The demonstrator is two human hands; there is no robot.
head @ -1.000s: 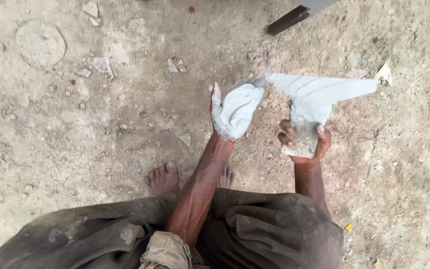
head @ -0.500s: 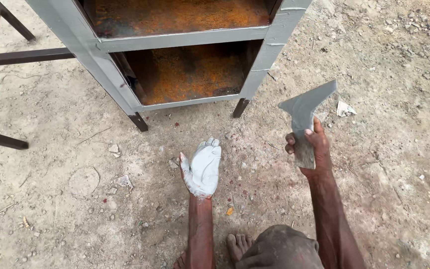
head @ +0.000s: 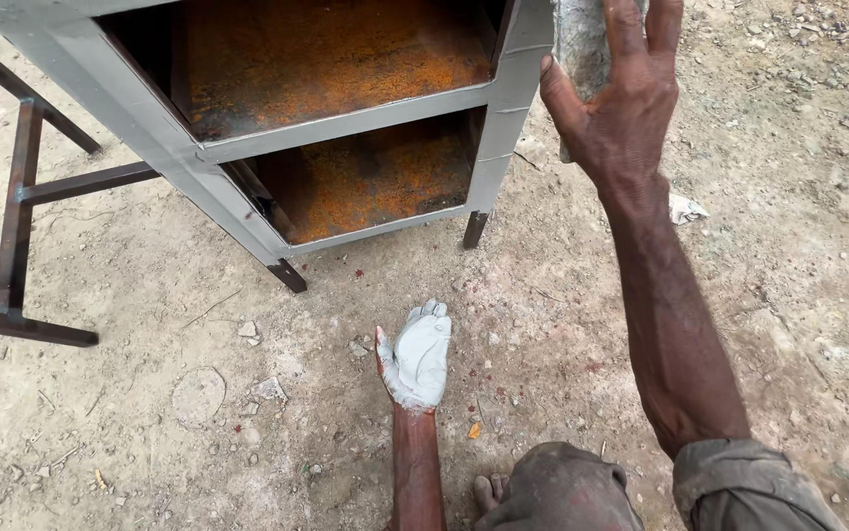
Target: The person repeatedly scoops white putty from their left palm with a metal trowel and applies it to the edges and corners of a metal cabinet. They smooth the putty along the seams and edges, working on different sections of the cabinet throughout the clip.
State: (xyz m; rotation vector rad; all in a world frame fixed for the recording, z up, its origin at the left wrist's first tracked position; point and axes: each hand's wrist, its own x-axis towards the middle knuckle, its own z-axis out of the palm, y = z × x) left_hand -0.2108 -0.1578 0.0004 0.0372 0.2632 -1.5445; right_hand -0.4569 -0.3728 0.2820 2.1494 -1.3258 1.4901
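Head cam: your right hand grips the grey metal piece, its long side going up past your fingers, just beside the rusty shelf. Left hand, putty-coated, hangs loose w/ nothing in it, farther off.

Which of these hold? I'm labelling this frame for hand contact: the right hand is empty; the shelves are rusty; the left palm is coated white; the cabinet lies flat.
1. The right hand is empty. False: its fingers grip a grey piece.
2. The grey metal cabinet has rusty orange shelves. True.
3. The left hand is coated white on the palm. True.
4. The cabinet lies flat. False: it stands on short legs on the dirt ground.
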